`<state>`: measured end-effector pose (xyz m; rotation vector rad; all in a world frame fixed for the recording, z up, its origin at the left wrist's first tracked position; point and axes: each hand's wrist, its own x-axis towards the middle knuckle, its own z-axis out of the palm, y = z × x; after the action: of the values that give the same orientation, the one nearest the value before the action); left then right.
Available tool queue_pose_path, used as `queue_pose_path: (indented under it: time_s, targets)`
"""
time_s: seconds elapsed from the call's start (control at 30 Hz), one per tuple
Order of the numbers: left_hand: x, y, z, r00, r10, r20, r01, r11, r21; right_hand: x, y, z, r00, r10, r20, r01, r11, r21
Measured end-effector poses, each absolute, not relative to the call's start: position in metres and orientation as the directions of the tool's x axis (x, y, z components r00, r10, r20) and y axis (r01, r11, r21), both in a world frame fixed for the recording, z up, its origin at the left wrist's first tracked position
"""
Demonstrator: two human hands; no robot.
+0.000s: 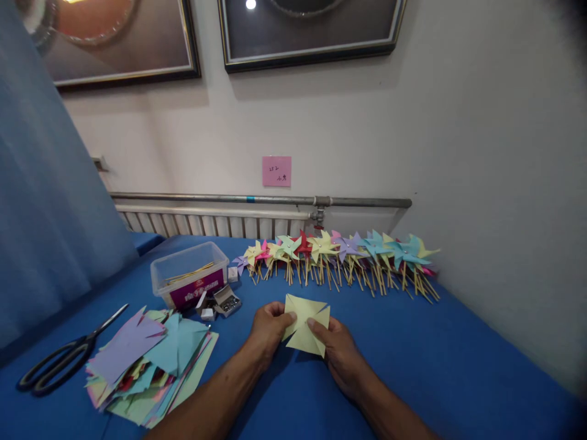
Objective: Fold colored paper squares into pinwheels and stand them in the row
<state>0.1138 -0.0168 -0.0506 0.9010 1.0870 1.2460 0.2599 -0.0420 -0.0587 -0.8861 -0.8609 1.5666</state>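
Observation:
Between my two hands is a pale yellow paper square (304,339), slit inward from its corners. My left hand (271,327) pinches its left side, thumb on top and fingers behind. On the right side, my right hand (338,348) grips it with the thumb pressed near the middle; the fingers underneath are mostly hidden. The square is held above the blue table cover (394,360). To the left lies a stack of cut coloured paper (174,348), with purple and light blue sheets on top.
Black-handled scissors (68,360) lie at far left. A clear plastic box (188,278) holds thin sticks. Beside it, a small open box (227,301) contains metal pins. Finished paper pinwheels (351,247) on sticks line the back by the wall and radiator (220,226).

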Motion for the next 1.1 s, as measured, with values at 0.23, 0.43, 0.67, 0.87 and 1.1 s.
queue_pose_path:
  time_s: [0.23, 0.43, 0.67, 0.87, 1.1]
  targets:
    - [0.113, -0.016, -0.052, 0.013, 0.989, -0.146, -0.282, 0.143, 0.949, 0.264, -0.038, -0.06, -0.114, 0.99, -0.085, -0.404, -0.125, -0.906]
    - [0.114, -0.015, -0.053, 0.003, 0.987, -0.161, -0.262, 0.156, 0.952, 0.268, -0.027, -0.074, -0.056, 0.996, -0.073, -0.278, -0.086, -0.957]
    - [0.115, -0.016, -0.052, -0.011, 0.985, -0.17, -0.261, 0.161, 0.952, 0.267, -0.026, -0.075, -0.093, 0.992, -0.082, -0.307, -0.107, -0.946]
    - [0.115, -0.017, -0.053, -0.002, 0.987, -0.163, -0.258, 0.157, 0.953, 0.267, -0.034, -0.064, -0.126, 0.989, -0.075, -0.324, -0.112, -0.939]
    - [0.116, -0.015, -0.055, -0.009, 0.987, -0.16, -0.273, 0.151, 0.95, 0.266, -0.034, -0.064, -0.108, 0.992, -0.066, -0.332, -0.099, -0.938]
